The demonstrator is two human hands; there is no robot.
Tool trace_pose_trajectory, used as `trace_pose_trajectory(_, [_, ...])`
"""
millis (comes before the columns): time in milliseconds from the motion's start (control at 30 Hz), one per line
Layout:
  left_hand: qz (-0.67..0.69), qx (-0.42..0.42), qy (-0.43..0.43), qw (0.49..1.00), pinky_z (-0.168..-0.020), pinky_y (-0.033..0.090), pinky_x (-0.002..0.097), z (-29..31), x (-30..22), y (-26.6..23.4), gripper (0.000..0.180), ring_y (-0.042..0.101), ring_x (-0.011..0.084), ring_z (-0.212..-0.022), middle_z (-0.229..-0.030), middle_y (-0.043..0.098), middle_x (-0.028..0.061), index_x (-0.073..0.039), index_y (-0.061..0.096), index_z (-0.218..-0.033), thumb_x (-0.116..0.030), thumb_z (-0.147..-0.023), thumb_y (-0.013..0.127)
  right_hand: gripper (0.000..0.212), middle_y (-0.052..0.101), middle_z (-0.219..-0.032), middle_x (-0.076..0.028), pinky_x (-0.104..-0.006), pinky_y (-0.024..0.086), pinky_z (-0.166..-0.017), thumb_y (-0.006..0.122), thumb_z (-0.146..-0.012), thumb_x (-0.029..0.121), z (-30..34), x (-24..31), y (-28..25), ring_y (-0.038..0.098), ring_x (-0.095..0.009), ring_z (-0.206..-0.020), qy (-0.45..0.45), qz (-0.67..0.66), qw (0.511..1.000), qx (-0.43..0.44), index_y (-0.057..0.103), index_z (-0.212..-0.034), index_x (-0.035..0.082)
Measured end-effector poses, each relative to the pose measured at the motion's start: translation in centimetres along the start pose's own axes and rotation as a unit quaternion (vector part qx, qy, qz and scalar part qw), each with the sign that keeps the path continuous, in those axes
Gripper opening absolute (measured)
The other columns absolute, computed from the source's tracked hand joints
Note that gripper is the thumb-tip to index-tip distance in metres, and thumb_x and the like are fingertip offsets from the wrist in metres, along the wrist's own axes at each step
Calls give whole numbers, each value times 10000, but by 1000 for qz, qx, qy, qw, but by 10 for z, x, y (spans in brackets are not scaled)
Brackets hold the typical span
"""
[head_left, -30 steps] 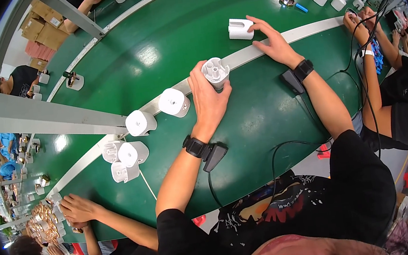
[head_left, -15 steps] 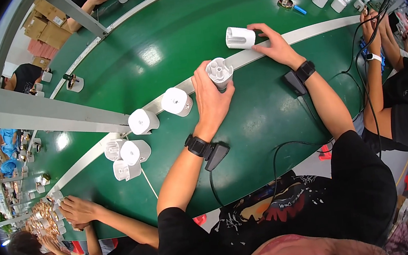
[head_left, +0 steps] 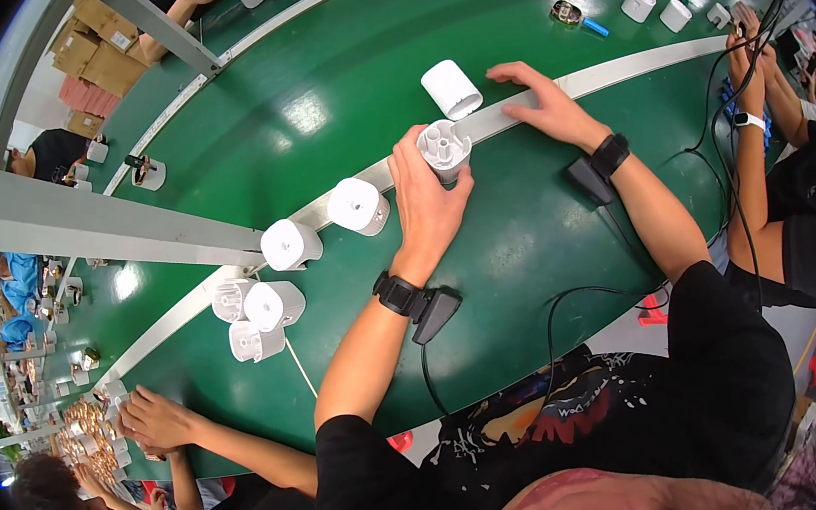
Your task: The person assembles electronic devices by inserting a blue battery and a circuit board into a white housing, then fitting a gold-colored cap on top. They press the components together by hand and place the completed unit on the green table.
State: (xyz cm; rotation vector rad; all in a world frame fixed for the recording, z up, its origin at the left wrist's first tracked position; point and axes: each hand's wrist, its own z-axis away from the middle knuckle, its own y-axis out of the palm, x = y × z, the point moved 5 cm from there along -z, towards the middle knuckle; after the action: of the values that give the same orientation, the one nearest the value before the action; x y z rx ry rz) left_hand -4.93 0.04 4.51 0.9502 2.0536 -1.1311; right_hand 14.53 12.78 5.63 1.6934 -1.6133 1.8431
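Observation:
My left hand [head_left: 428, 184] is wrapped round a white plastic housing [head_left: 444, 150], whose upward end shows inner ribs and round posts. Just beyond it, on the green surface past the pale rail, is a smooth white plastic shell [head_left: 452, 89], tilted in view with its rounded closed face up. To the right of that shell, my right hand [head_left: 552, 108] is open with thumb and fingers spread, apart from the shell and holding nothing. Left of my left hand, two more white housings [head_left: 357, 206] [head_left: 291, 244] stand along the rail.
A cluster of white housings [head_left: 274, 305] sits at the left by a grey metal post [head_left: 101, 214]. Beyond the rail [head_left: 609, 73] lie a blue cylinder with a metal part [head_left: 567, 12] and white housings [head_left: 638, 4]. Black cables [head_left: 573, 289] trail from my wrists. Co-workers' hands [head_left: 160, 421] work on both sides.
My right hand has let go of the white shell, which moved left and turned from lying sideways to closed face up. My left hand keeps its housing almost in place.

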Motion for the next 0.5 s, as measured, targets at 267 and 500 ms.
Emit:
trace_pose_trajectory(267, [14, -4, -3, 1000, -927, 458, 452, -1, -2, -2, 650, 495, 384, -1123, -1185, 498, 200, -9, 408, -1293, -44, -740, 748, 509, 264, -1564, -123, -423, 389, -1112, 672, -820, 27, -9, 35, 43, 442, -295, -1337, -111, 130, 985, 2, 563, -1314, 86])
trace_pose_trajectory(500, [100, 40, -45, 993, -863, 503, 443, 1, 0, -2, 640, 594, 392, -1063, -1181, 559, 217, -25, 413, -1282, -57, -745, 759, 265, 388, -1410, -139, -385, 487, -996, 644, -857, 9, 6, 25, 47, 506, -238, -1246, -34, -68, 991, -112, 633, -1120, 41])
